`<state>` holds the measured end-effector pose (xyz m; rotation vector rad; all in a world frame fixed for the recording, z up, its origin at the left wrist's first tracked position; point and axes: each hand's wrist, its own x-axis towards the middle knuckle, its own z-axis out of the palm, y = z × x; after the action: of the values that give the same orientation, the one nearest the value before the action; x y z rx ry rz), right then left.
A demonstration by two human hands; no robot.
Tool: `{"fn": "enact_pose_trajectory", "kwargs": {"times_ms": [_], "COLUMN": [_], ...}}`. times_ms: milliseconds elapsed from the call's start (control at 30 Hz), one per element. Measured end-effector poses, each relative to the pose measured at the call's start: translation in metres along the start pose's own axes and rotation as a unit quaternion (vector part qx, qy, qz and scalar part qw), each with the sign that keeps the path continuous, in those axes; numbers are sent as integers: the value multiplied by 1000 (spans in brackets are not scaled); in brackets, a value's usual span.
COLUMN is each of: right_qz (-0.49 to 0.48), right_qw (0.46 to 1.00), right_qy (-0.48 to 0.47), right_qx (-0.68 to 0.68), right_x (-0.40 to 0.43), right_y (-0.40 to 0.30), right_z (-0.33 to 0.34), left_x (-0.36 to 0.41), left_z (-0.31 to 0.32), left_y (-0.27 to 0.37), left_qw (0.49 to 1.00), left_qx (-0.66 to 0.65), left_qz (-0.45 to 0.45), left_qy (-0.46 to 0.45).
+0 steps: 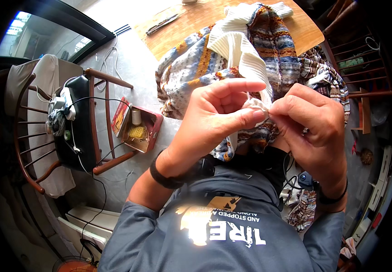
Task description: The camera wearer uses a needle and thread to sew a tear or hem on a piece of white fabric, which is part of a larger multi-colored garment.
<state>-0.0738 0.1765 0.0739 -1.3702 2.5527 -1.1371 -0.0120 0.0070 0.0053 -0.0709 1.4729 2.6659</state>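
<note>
A patterned knit garment (202, 61) in blue, white and orange hangs over the edge of a wooden table and across the lap. Its white ribbed knit band (255, 63) runs down to both hands. My left hand (226, 108) pinches the end of the white knit between thumb and fingers, with the index finger held out above it. Close on its right, my right hand (310, 119) has thumb and fingertips pressed together at the edge of the same white knit. Whether a needle or thread is between those fingertips cannot be made out.
Thread snips or a similar slim dark tool (162, 24) lie on the wooden table (189, 17). At left, a wooden chair (95, 119) holds a power strip (68, 102) with trailing cables. Beside it, an opened red box (152, 132) contains a thread spool (136, 116). More knitwear (325, 73) hangs at right.
</note>
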Motion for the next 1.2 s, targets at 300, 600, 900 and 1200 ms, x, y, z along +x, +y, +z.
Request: {"fn": "enact_pose_trajectory", "kwargs": {"times_ms": [300,600,900,1200], "right_qz": [-6,-17,48,269], "right_qw": [1000,993,925,883], "right_qy": [-5,17,177,-37], "right_qx": [8,-116,333,382], "right_x": [2,-7,-11,-8], "right_y": [8,-9,11,2], "right_z": [4,19,16,-4], "left_x": [0,2,-1,1], "left_z": [2,7,9,6], "left_y": [0,-2,3,0], "left_qw": [999,991,999,997], "left_qx": [-32,113,6,30], "left_qz": [-18,63,20,25], "left_qy": [24,30,48,63]}}
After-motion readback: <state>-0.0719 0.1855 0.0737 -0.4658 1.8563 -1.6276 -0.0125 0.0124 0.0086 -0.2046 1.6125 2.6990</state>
